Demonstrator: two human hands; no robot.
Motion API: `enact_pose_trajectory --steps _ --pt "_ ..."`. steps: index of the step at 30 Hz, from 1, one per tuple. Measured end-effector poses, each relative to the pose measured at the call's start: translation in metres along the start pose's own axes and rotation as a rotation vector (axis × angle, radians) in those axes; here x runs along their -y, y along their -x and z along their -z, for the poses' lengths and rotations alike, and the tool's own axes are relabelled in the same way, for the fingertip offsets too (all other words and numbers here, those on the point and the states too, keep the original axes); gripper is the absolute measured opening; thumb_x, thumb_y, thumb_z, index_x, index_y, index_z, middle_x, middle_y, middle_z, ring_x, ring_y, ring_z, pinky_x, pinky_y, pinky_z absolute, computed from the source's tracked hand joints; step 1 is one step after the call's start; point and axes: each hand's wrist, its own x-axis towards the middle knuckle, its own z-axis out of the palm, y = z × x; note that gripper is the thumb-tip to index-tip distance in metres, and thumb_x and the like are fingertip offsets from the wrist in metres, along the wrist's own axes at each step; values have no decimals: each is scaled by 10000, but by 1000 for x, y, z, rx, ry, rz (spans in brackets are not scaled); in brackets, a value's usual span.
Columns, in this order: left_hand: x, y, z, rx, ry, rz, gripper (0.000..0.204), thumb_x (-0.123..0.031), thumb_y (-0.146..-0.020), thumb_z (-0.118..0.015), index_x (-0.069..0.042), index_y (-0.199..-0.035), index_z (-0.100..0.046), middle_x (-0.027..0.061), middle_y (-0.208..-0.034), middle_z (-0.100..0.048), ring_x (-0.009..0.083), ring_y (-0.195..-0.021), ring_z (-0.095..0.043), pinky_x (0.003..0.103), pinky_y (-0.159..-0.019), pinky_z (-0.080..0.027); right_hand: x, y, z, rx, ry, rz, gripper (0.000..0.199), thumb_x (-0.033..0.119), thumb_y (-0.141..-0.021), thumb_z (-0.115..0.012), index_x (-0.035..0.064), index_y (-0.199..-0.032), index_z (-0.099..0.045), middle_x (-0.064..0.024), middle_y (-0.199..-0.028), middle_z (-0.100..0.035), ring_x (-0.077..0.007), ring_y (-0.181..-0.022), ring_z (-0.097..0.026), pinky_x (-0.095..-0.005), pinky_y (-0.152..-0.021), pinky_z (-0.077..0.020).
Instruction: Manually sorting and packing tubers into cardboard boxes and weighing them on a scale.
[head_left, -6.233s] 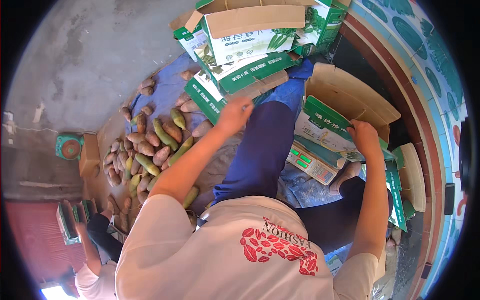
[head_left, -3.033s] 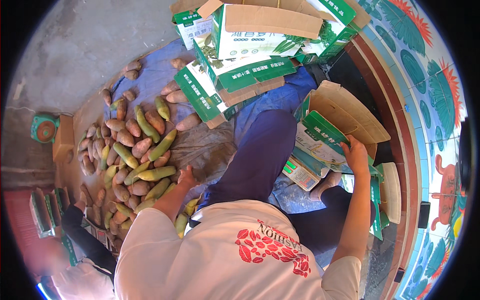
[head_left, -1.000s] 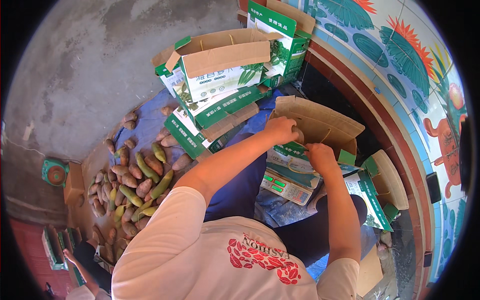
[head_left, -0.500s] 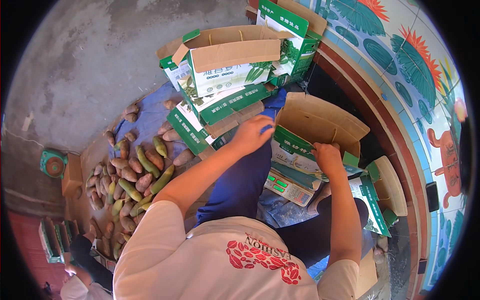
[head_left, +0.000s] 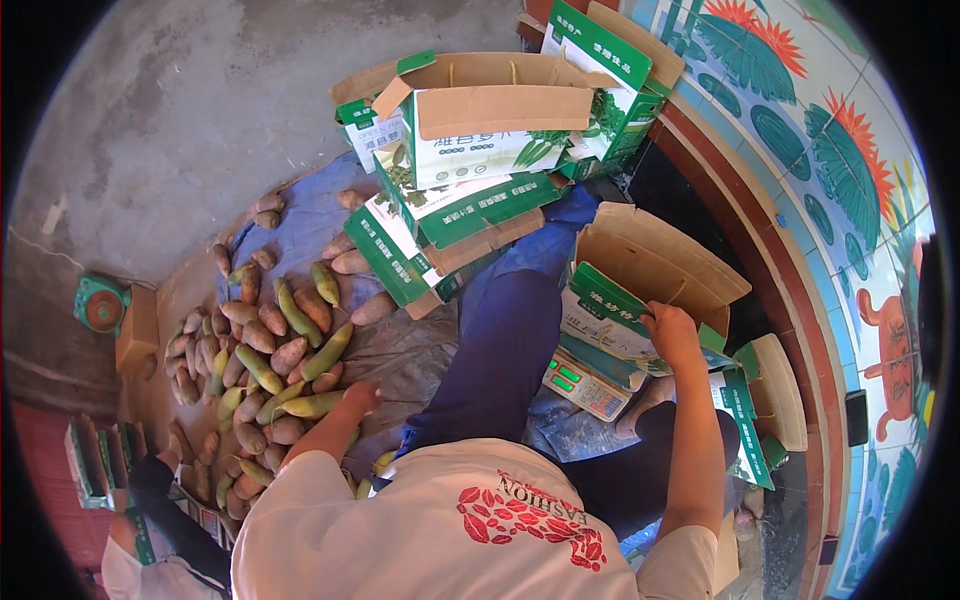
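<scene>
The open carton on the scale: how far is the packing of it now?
Done: the carton stands open on the scale. In hand: the right hand holds its rim, and the left hand reaches the sweet potato pile. Left: most tubers remain on the tarp.

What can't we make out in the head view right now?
- Inside of the open carton: hidden by its own flaps and the right hand on its rim.
- Left hand fingers: blurred and small at the pile of tubers; a grasp cannot be told.
- Scale: partly covered by the carton.
- Person at lower left: cut off by the fisheye rim.
</scene>
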Motion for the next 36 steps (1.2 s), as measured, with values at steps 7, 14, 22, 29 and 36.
enact_pose_trajectory --steps 7,14,22,29,36 --pt "36 70 -51 282 102 282 364 -268 -772 -563 -115 -1102 -586 137 -1188 -541 306 -1118 -506 425 -898 -433 -7 0 -4 -24 -65 -58 173 187 -779 -596 37 -867 -594 -188 -795 -610 -351 -785 -587 -435 -696 -457" --pt "79 95 -58 180 125 654 712 -256 -695 -681 -225 -1318 -338 88 -1430 -213 300 -1329 -183 466 -1003 -312 -1 -2 0 -9 -104 -74 180 181 -773 -610 44 -888 -591 -188 -816 -610 -368 -798 -578 -434 -697 -450" --pt "103 81 -48 -62 292 777 752 -242 -705 -665 -247 -1351 -279 84 -1436 -179 309 -1326 -174 479 -993 -314 3 -1 0 -35 -94 -73 172 167 -771 -614 37 -876 -574 -197 -817 -602 -375 -785 -575 -437 -684 -447" --pt "93 47 -37 -9 335 658 718 -235 -731 -634 -237 -1356 -279 71 -1433 -200 298 -1321 -201 474 -1000 -308 -1 -1 -8 -61 -106 -97 183 146 -778 -617 25 -912 -587 -212 -781 -600 -392 -763 -579 -413 -655 -450" --pt "80 40 -32 185 311 600 599 -225 -782 -560 -208 -1331 -320 73 -1399 -294 283 -1320 -219 493 -1000 -305 1 -1 -7 -73 -130 -117 171 155 -780 -613 37 -899 -581 -203 -804 -607 -380 -764 -585 -423 -651 -455"
